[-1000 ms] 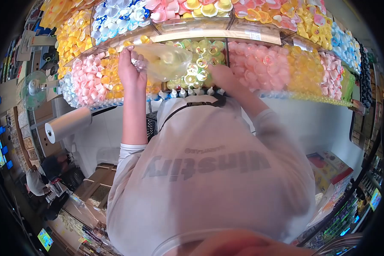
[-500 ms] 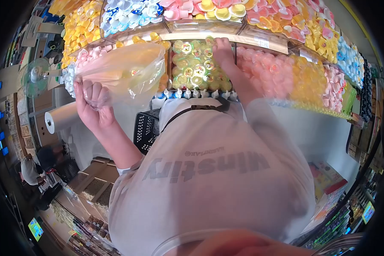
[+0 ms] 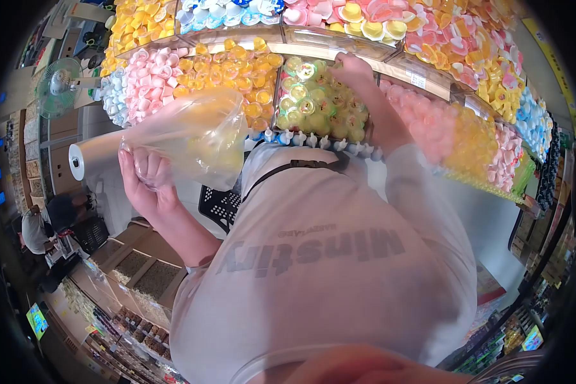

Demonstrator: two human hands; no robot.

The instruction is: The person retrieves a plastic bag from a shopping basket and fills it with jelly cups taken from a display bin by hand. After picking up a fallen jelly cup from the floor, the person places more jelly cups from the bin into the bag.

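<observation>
My left hand (image 3: pixel 147 169) is closed around a clear plastic bag (image 3: pixel 205 137), which hangs to the right of the fist with its wide end towards the bins. My right hand (image 3: pixel 354 69) is over the back right part of a bin of green jelly cups (image 3: pixel 312 105). Its fingers are bent down among the cups, and their tips are partly hidden. Whatever lies under them cannot be made out. Orange jelly cups (image 3: pixel 227 77) fill the bin to the left, and pink ones (image 3: pixel 419 109) fill the one to the right.
Beside my left hand is a roll of plastic bags (image 3: pixel 77 161). An upper row of bins holds more cups, including yellow ones (image 3: pixel 144 25). A black basket (image 3: pixel 216 206) is at my waist. A green fan (image 3: pixel 59 88) stands at left, with a person (image 3: pixel 37 232) farther off.
My left hand has come lower and nearer my body with the bag, uncovering more orange cups. My right hand stays over the green cups. The whole view has shifted.
</observation>
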